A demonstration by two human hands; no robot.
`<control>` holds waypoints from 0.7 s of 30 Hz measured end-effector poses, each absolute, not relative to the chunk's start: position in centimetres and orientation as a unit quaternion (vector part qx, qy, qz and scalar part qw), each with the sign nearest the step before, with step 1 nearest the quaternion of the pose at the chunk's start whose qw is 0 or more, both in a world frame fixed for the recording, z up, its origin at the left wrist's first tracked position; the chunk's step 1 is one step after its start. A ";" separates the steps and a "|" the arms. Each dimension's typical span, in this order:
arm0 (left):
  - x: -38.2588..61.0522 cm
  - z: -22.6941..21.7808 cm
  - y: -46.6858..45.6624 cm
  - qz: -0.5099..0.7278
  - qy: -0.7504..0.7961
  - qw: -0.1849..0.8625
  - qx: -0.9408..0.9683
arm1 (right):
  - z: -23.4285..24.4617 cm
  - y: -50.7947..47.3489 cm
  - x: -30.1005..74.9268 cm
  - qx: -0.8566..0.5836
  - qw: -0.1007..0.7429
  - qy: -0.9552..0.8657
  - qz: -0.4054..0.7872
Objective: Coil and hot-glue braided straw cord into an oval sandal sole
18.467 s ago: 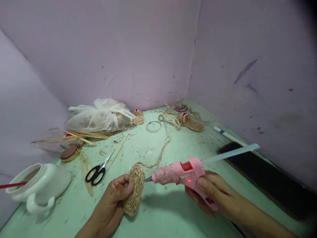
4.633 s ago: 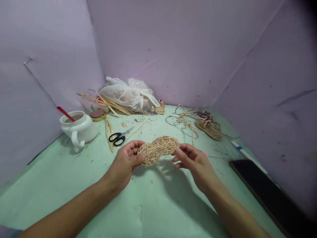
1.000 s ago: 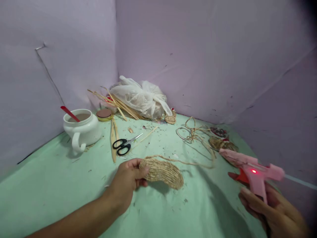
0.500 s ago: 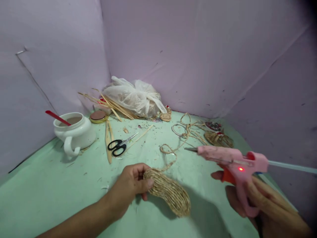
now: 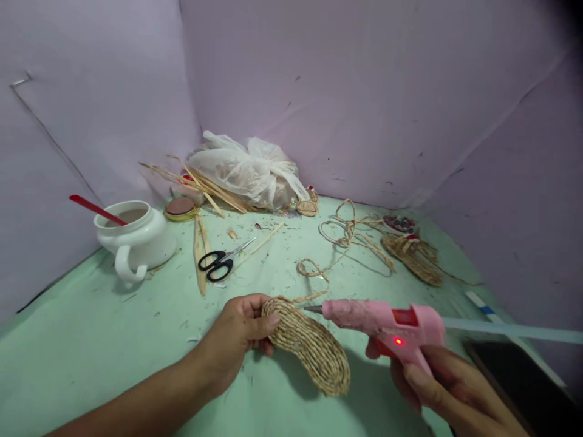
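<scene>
My left hand (image 5: 237,337) is closed on one end of a flat woven straw sole (image 5: 307,345), peanut-shaped, held just above the green table (image 5: 113,328). A braided straw cord (image 5: 339,246) trails from the sole toward the back. My right hand (image 5: 449,388) grips a pink hot glue gun (image 5: 387,325) with its red light on. Its metal nozzle (image 5: 312,309) points left and sits close to the sole's upper edge. A clear glue stick (image 5: 514,331) juts out behind the gun.
Black-handled scissors (image 5: 218,262) lie beyond my left hand. A white pot (image 5: 134,238) with a red stick stands at the left. A white plastic bag (image 5: 248,171), straw strips (image 5: 200,185), a second woven sole (image 5: 412,258) and a dark flat slab (image 5: 523,388) lie around.
My right hand has brought the glue gun down and left, so its nozzle now sits near the sole. The left hand keeps hold of the sole, almost unmoved.
</scene>
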State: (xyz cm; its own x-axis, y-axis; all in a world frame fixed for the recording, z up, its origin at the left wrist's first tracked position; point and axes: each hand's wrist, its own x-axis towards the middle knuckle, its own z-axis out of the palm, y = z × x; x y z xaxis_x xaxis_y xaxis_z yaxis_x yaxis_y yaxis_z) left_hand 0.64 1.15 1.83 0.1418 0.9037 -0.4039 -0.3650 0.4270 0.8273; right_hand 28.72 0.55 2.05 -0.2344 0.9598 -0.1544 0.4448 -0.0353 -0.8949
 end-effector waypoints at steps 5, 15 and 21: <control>0.7 1.7 1.2 0.446 0.468 0.703 0.296 | 1.7 0.6 28.7 -0.535 0.273 -0.657 0.457; 0.6 1.4 1.1 0.447 0.461 0.704 0.304 | 2.1 0.2 26.8 -0.513 0.280 -0.651 0.484; 0.7 1.7 1.0 0.453 0.464 0.693 0.316 | 2.0 0.3 27.0 -0.525 0.275 -0.652 0.473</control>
State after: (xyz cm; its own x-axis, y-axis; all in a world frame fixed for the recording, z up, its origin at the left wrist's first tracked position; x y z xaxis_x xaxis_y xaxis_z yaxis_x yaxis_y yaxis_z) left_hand 0.70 1.02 1.68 0.1596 0.9205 -0.3566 -0.3332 0.3903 0.8583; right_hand 27.01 0.34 1.96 -0.2973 0.9447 -0.1382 0.4245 0.0011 -0.9054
